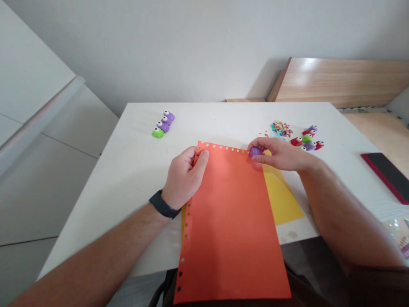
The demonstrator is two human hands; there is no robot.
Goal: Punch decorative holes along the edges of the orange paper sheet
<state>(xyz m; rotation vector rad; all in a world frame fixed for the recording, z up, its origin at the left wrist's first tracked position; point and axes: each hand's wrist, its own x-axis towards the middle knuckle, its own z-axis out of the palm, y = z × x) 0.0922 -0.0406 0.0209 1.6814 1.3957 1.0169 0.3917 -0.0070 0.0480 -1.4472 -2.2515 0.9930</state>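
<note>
An orange sheet of paper (233, 221) hangs over the table's front edge, with star-shaped holes punched along its top and left edges. My left hand (187, 172) pinches its upper left corner, thumb on top. At the upper right corner, my right hand (275, 153) grips a small purple craft punch (254, 152), which sits on the paper's top edge at the end of the row of stars. Beneath the orange sheet, a yellow sheet (283, 196) lies on the table, showing at the right and in a sliver at the left.
Purple and green punches with eyes (163, 123) stand in a row at the back left of the white table (128, 162). Colourful paper bits (281, 128) are piled at the back right, beside several more punches (308, 138). A black and red case (388, 175) lies at the right.
</note>
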